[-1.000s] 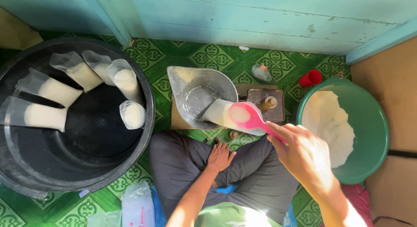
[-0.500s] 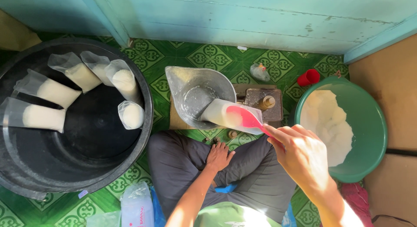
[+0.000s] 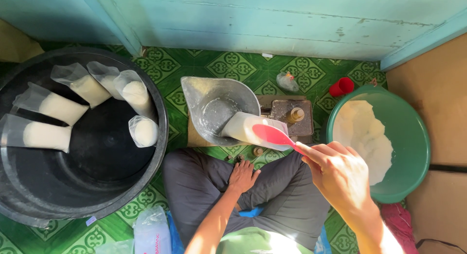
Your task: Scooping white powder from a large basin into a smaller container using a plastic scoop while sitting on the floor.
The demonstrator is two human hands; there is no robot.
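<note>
Right fingers (image 3: 317, 153) pinched narrow on the handle of a pink spoon (image 3: 274, 136), right hand (image 3: 340, 178) raised above the knee; spoon bowl lying over the open end of a clear bag (image 3: 245, 129) part-filled with white powder; bag resting tilted in a dented metal pan (image 3: 216, 108), its mouth hanging over the pan's near rim; behind it, a small scale (image 3: 292, 119) with a brass knob, touching the pan's right side.

Hardly any change over the last second: spoon eased a little to the left and lower over the bag's mouth, hand following it by the same small amount; bag, pan and scale in the same places as before; cannot tell whether powder leaves the spoon or enters it.

Left fingers (image 3: 251, 175) loosely spread and holding nothing, left hand (image 3: 242, 176) flat on the grey trousers at the crossed legs, unmoved since the earlier views.

Further out, to the right: green basin (image 3: 413, 137) with a heap of white powder (image 3: 365, 132), close beside the right hand; red cup (image 3: 342, 86) just beyond the basin's rim; small knotted plastic bag (image 3: 287, 81) on the green patterned floor (image 3: 233, 64).

To the left: large black tub (image 3: 97, 161) holding five filled bags (image 3: 53, 107) leaned around its wall, same count as before; more plastic packaging (image 3: 151, 232) near the left knee.
</note>
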